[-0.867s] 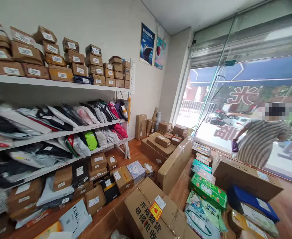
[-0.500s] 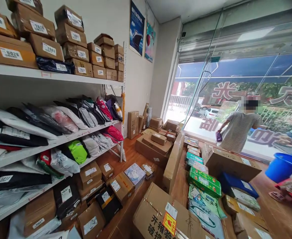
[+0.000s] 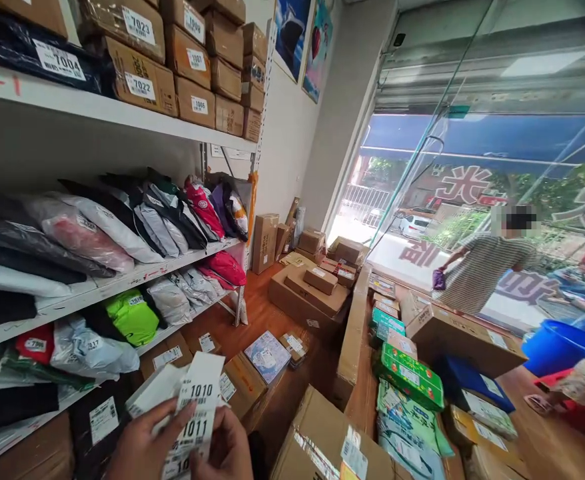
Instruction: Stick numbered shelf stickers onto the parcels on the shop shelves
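Both my hands are raised at the bottom of the view, close together, with a strip of white number labels [image 3: 200, 393] between them. The strip reads 1010 and 1011, with a partly covered label below. My left hand [image 3: 145, 437] is closed on the strip's left side. A folded white wad of labels [image 3: 160, 390] rises behind its fingers. My right hand [image 3: 227, 437] pinches the strip's right edge near the lower label. Beyond the hands, cardboard parcels [image 3: 245, 377] lie on the floor.
At left stands a white shelf rack [image 3: 137, 117] with numbered boxes and bagged parcels. A large carton [image 3: 322, 433] is at front right, and a long box [image 3: 355, 347] stands behind it. More parcels [image 3: 412, 373] line the right. Near the glass are a person [image 3: 487, 260] and a blue tub [image 3: 557, 347].
My hands and the label strip have come into view at the bottom. The view has moved closer to the shelf rack. The person by the glass appears slightly farther right.
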{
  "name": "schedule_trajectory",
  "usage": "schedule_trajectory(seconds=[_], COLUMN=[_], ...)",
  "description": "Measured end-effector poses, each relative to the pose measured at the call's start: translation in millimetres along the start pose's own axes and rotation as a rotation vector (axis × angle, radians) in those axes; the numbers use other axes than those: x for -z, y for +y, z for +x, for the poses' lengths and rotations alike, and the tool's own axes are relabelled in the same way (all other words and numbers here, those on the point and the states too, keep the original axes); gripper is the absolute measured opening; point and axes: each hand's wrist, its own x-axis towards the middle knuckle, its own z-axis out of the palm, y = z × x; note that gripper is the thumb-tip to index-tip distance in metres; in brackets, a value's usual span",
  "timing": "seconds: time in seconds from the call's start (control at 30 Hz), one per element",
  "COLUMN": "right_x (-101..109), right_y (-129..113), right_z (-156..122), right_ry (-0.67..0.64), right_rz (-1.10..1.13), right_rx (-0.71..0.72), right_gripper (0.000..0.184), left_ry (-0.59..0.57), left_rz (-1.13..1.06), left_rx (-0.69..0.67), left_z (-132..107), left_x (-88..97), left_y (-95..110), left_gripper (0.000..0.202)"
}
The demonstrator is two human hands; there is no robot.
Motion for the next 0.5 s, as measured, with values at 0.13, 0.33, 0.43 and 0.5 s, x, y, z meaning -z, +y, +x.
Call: schedule_trajectory(seconds=[0.13,0.33,0.43,0.5], right_x=[39.4,95.0,108.3,114.6], right_y=[-5.9,-48.4,-79.7,-97.4], right_z=[77.0,217.4,272.0,297.4], right_ry=[-0.084,-0.087,-0.169,-0.177], right_rz=[0.124,-0.076,-0.279,-0.367], right_rx=[-0.072,-0.025,0.056,0.11], right_gripper=[0.051,0.041,0.027,0.024], left_ry=[-0.081,0.025,0.024,0.025], left_rz=[-0.052,-0.014,-0.005,0.011], left_rx=[-0.021,-0.177,-0.224,-0.21], left_z=[75.6,165.8,199.8,218.3], left_x=[-34.5,-98.2,-123.5,-135.8], left_y=[16.3,71.3,96.2,104.8], left_gripper=[0.049,0.045,0.044,0.042])
